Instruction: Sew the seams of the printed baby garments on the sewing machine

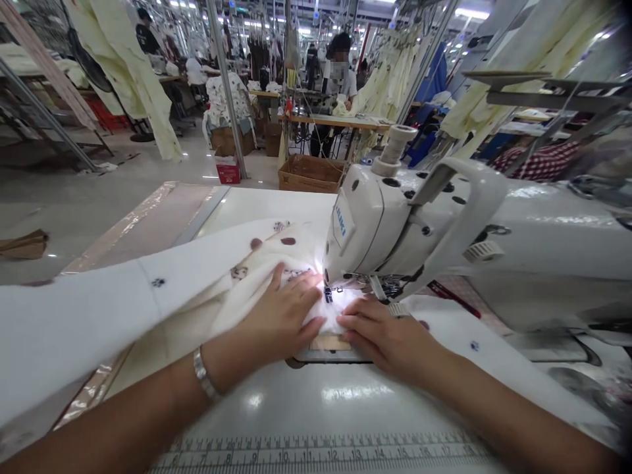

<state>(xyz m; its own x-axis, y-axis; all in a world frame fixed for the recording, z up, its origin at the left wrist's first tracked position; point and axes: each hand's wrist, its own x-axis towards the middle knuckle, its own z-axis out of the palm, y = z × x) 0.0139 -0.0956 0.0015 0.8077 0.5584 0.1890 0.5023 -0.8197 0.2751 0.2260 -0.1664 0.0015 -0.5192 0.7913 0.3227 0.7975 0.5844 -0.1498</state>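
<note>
White fabric (187, 270) with small dark paw prints and brown spots runs across the sewing machine bed and gathers under the lit needle area. My left hand (279, 309) rests on it left of the needle, palm down, open with fingers spread. Close in front and to the right, my right hand (390, 332) is closed at the fabric's near edge, thumb and fingers together. Its fingertips partly hide the cloth there. The white sewing machine (375, 224) stands over the fabric; its needle and presser foot are hard to make out.
A ruler strip (316, 454) lines the table's front edge. A thread spool (395, 145) tops the machine. Beyond are a cardboard box (311, 172), a metal pole (227, 85), hanging pale yellow garments (133, 72) and a co-worker (340, 72) at another table.
</note>
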